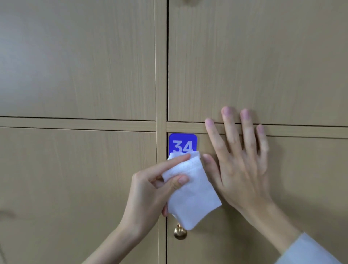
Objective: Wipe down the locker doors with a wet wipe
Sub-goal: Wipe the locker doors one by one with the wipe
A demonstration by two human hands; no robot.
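Note:
A folded white wet wipe (194, 192) is pinched in my left hand (150, 190), between thumb and forefinger. Its top edge covers the lower edge of the blue number plate "34" (182, 143) on the lower right locker door (301, 179). My right hand (239, 160) lies flat on that same door with fingers spread. Its fingertips reach over the horizontal frame strip onto the upper right door (263, 56). The right thumb sits just beside the wipe.
Light wood-grain locker doors fill the view, split by a vertical frame strip (161, 75) and a horizontal one (75, 124). A round brass knob (180, 232) sticks out of door 34 just below the wipe. Another knob shows partly at the top edge (190, 1).

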